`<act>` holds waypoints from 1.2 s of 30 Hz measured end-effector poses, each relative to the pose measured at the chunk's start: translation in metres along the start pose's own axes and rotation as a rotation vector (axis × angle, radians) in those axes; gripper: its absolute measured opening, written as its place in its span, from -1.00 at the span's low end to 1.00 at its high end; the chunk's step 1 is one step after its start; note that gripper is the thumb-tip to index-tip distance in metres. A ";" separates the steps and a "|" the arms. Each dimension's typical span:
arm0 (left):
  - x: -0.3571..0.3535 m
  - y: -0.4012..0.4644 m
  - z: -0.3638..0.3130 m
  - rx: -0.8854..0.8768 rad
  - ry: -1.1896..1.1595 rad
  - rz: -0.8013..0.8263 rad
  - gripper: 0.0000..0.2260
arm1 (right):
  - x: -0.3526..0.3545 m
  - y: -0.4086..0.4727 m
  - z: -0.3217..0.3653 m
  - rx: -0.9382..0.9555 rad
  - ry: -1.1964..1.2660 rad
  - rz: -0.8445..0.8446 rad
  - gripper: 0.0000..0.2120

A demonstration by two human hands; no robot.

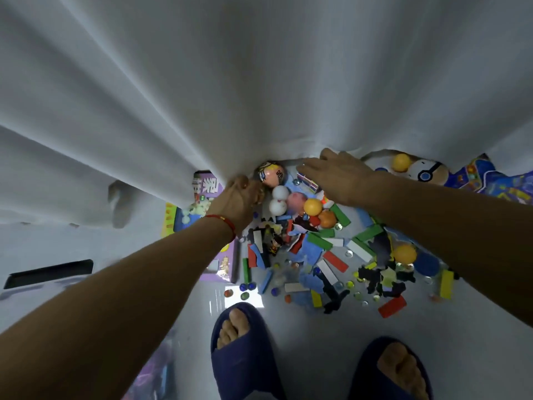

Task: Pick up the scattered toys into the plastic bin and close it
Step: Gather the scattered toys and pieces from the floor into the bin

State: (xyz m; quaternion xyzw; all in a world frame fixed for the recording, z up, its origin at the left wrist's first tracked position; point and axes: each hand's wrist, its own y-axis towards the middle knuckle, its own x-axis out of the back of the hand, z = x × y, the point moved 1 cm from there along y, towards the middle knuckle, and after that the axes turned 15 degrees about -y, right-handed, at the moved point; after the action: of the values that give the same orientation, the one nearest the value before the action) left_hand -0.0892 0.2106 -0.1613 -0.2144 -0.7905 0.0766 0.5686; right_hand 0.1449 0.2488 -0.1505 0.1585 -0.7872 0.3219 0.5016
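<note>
White curtain fabric point(259, 82) is bunched in the left hand point(239, 203); the right hand point(337, 177) is stretched flat above the toy pile point(317, 246). No bin can be identified. Marbles point(245, 287) could be scattered underfoot if the curtain is dropped.

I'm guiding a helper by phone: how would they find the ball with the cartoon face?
Start at the white curtain hanging to the floor. Where its hem bunches beside the left hand sits the cartoon-face ball. Unlike the plain white balls just below it, it is bigger, peach-coloured and printed with a face.

A home: white curtain point(202, 96), toys point(326, 249), slippers point(245, 350).
</note>
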 end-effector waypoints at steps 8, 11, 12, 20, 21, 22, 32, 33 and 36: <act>0.003 0.018 -0.007 0.006 0.036 -0.092 -0.64 | -0.007 0.018 0.004 -0.167 -0.020 -0.101 -0.39; 0.010 0.005 -0.015 0.035 -0.047 -0.195 -0.57 | 0.001 0.005 -0.003 -0.166 -0.052 -0.182 -0.66; 0.013 -0.005 -0.019 0.049 -0.105 -0.230 -0.54 | 0.004 -0.002 -0.004 -0.149 -0.075 -0.185 -0.71; 0.024 -0.072 -0.029 0.221 -0.485 -0.428 -0.44 | 0.019 -0.019 -0.006 -0.168 0.169 0.053 -0.34; 0.026 -0.073 -0.030 0.243 -0.544 -0.434 -0.43 | 0.018 -0.017 -0.003 -0.164 0.156 0.054 -0.31; 0.028 -0.074 -0.032 0.263 -0.613 -0.438 -0.41 | 0.017 -0.014 0.001 -0.158 0.148 0.057 -0.27; 0.012 -0.067 -0.041 0.498 -1.177 -0.466 -0.56 | 0.000 0.016 0.021 -0.204 -0.059 0.027 -0.41; 0.014 -0.068 -0.041 0.508 -1.192 -0.464 -0.59 | 0.002 0.013 0.021 -0.210 -0.059 -0.009 -0.43; 0.024 -0.085 -0.043 0.560 -1.303 -0.459 -0.67 | 0.020 -0.008 0.017 -0.218 0.050 -0.115 -0.45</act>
State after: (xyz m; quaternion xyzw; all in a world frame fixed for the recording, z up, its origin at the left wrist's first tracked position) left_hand -0.0767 0.1399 -0.0945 0.1981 -0.9432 0.2661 0.0200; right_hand 0.1291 0.2331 -0.1344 0.1400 -0.7943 0.2091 0.5530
